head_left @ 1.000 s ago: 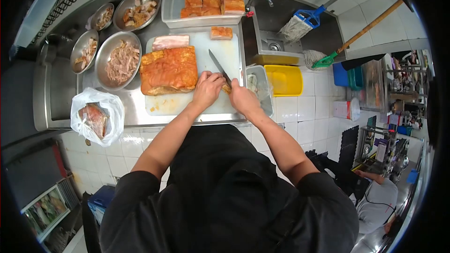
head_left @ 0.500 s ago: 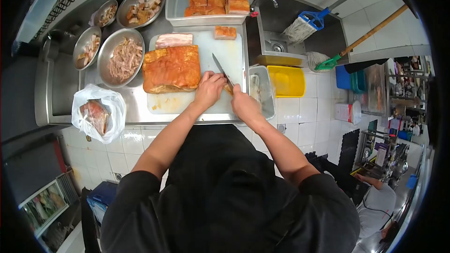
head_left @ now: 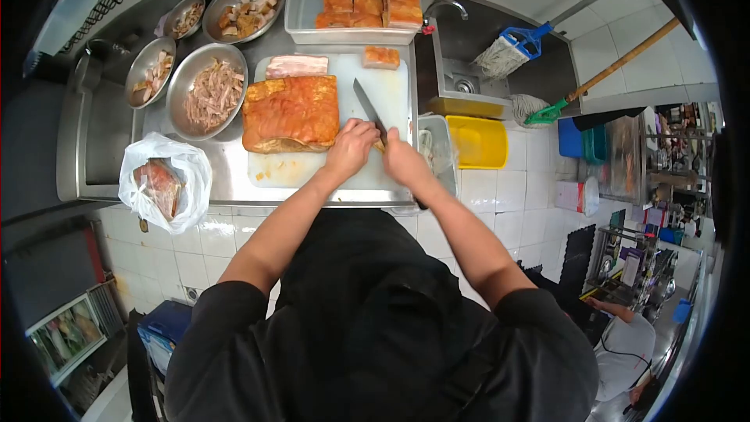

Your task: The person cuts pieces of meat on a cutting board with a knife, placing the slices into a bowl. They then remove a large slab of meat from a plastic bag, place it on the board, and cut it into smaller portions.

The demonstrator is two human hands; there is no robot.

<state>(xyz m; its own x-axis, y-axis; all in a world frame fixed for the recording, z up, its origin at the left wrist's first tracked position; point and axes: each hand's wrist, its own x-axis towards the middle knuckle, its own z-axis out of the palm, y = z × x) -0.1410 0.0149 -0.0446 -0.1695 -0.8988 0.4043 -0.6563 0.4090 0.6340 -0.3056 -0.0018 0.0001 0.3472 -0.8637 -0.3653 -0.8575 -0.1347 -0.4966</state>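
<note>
My right hand is wrapped round the handle of a knife, its blade pointing away from me over the white cutting board. Beside the blade, the curled fingers of my left hand hold a small browned piece of pork against the board; the fingers partly hide it. Just left of that hand lies a large slab of roast pork with orange-brown skin. A pale, layered strip of pork belly sits behind the slab, and a small cut block of pork rests at the board's far right corner.
Behind the board stands a plastic tub of pork blocks. Metal bowls, including one of shredded meat, line the left side. A plastic bag holds meat at the front left. A sink and yellow bin are right.
The knife and my right hand have slid a little forward, away from my body. My left hand stays by the small piece. The whole view has shifted slightly.
</note>
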